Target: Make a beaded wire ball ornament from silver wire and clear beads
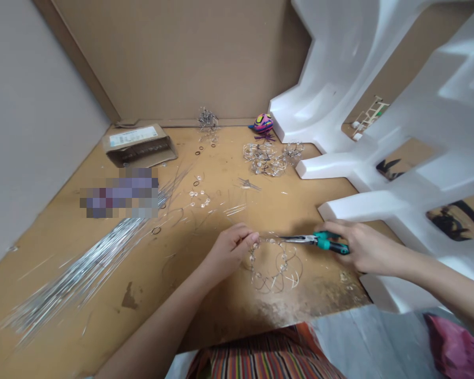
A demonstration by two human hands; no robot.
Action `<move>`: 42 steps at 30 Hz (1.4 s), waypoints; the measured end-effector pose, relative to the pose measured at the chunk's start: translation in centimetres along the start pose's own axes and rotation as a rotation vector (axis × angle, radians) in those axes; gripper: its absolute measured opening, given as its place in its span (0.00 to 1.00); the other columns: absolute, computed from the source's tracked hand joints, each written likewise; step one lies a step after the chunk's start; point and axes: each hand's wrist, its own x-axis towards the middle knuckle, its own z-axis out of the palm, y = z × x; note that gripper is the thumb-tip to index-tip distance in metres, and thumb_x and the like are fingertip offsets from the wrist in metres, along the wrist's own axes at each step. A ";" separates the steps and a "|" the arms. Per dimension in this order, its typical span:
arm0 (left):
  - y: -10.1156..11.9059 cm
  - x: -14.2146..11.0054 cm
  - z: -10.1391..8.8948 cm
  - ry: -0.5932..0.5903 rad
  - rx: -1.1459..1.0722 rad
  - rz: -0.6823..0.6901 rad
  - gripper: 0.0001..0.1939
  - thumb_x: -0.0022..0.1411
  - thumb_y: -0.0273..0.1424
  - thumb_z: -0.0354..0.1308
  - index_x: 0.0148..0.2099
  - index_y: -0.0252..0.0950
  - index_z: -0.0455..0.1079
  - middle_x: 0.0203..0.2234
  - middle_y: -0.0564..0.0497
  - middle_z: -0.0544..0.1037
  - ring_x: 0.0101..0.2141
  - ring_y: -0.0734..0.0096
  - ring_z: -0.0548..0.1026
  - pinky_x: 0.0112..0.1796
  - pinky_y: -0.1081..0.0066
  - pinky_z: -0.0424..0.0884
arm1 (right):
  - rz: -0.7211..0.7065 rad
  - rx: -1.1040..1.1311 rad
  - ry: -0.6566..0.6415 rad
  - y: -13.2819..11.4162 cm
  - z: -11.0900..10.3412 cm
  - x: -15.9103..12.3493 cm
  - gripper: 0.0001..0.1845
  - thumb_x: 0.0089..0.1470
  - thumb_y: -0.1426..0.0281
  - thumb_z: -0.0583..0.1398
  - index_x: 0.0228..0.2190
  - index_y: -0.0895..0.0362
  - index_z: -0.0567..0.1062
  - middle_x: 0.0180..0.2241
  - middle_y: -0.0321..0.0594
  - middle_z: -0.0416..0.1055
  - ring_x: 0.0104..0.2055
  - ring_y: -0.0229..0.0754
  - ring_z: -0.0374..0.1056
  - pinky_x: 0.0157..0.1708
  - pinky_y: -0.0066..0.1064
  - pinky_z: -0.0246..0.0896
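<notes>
My left hand point(229, 251) is closed in a pinch on the top left edge of a wire-and-bead piece point(275, 267) that lies on the brown cardboard surface point(174, 295). My right hand point(361, 246) is wrapped round the teal handles of a pair of long-nose pliers point(314, 240). The plier tips point left and reach the top of the wire piece, close to my left fingers.
A bundle of straight silver wires point(82, 271) lies at the left. Finished wire-and-bead pieces point(269, 157) sit farther back, beside a colourful ball point(263, 123). A small cardboard box point(139, 145) is back left. White foam blocks point(379, 158) stand along the right.
</notes>
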 end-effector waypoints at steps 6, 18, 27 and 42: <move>0.0 0.1 0.1 0.106 0.098 -0.033 0.16 0.62 0.34 0.46 0.26 0.34 0.67 0.23 0.53 0.68 0.28 0.73 0.67 0.32 0.73 0.62 | 0.050 -0.174 0.186 -0.8 -2.4 -1.0 0.24 0.43 0.73 0.55 0.46 0.53 0.66 0.44 0.43 0.69 0.36 0.43 0.68 0.31 0.32 0.61; 0.1 -0.3 0.6 0.183 0.285 -0.001 0.16 0.62 0.33 0.47 0.23 0.35 0.62 0.21 0.53 0.64 0.27 0.73 0.64 0.30 0.73 0.60 | 0.083 -0.483 0.200 -7.5 -0.6 0.7 0.08 0.47 0.72 0.55 0.32 0.54 0.71 0.27 0.41 0.66 0.32 0.44 0.62 0.28 0.31 0.45; 0.2 -0.4 0.6 0.204 0.415 0.022 0.17 0.63 0.34 0.45 0.24 0.35 0.64 0.22 0.52 0.65 0.28 0.71 0.64 0.32 0.71 0.61 | 0.096 -0.523 0.223 -8.7 -0.4 1.1 0.07 0.50 0.68 0.54 0.32 0.54 0.71 0.26 0.40 0.66 0.30 0.44 0.61 0.28 0.32 0.41; 0.3 -0.2 0.4 0.171 0.375 0.010 0.17 0.64 0.34 0.44 0.24 0.35 0.63 0.23 0.52 0.65 0.29 0.71 0.65 0.32 0.72 0.61 | 0.120 -0.524 0.259 -8.9 0.7 1.2 0.04 0.47 0.70 0.56 0.29 0.55 0.70 0.25 0.40 0.65 0.27 0.42 0.60 0.27 0.31 0.40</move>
